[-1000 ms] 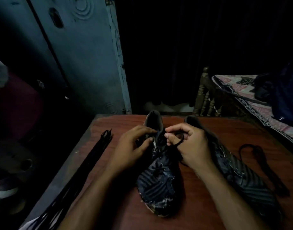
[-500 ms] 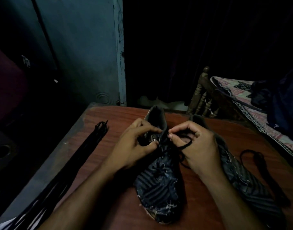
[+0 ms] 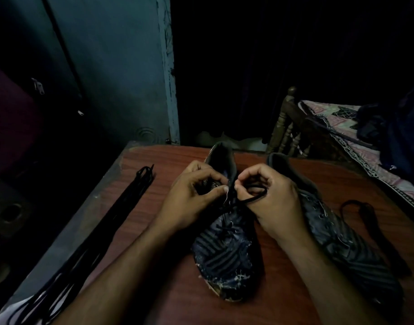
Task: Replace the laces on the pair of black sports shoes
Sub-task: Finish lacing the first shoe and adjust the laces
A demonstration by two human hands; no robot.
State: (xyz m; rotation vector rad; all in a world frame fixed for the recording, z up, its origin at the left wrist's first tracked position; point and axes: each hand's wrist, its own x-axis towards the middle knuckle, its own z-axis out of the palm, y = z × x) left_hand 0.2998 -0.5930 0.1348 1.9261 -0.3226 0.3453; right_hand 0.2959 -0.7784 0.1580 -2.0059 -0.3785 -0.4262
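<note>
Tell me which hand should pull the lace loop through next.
Right, probably. The right hand already pinches the black lace, whose loop curls under its fingers at the near shoe. The left hand pinches at the shoe's eyelet edge, so it looks better placed to steady the shoe.

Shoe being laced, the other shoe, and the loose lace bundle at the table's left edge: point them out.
shoe being laced (image 3: pixel 227 259), head view, striped toe.
other shoe (image 3: pixel 349 245), head view, striped side.
loose lace bundle (image 3: pixel 121 207), head view, middle of the strands.
</note>
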